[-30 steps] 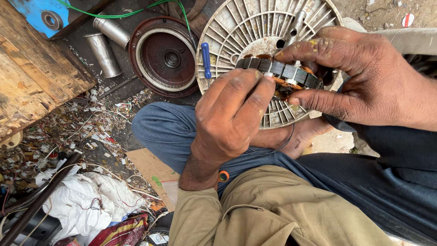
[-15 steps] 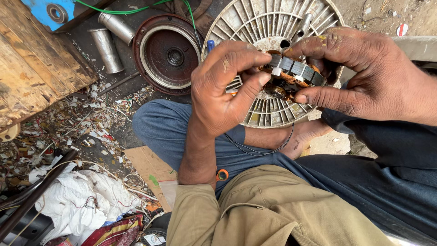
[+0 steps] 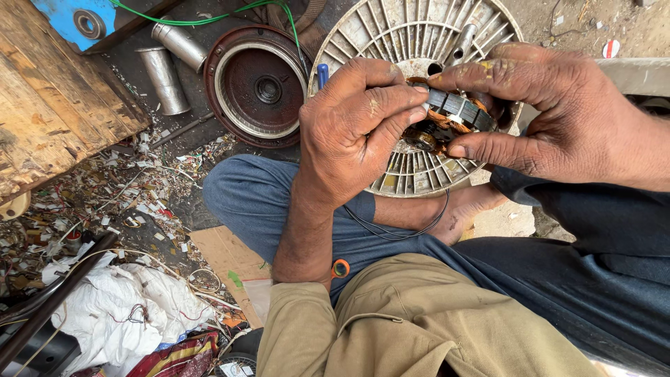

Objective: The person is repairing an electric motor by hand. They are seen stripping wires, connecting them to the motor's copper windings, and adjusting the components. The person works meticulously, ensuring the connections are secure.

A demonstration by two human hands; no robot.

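Littered ground (image 3: 139,202) (fan guard (image 3: 391,42) behind) surrounds hand-held stator (image 3: 457,112).

Both hands grip a small motor stator (image 3: 457,112); left hand (image 3: 352,126) fingers pinch its edge; right hand (image 3: 551,112) fingers wrap it.

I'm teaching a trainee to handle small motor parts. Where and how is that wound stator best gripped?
Judging by its ring shape, grip the stator on its dark laminated outer rim, thumb and fingers pinching from opposite sides, as the right hand does from the right. That likely spares the copper windings, where the left hand fingertips touch.
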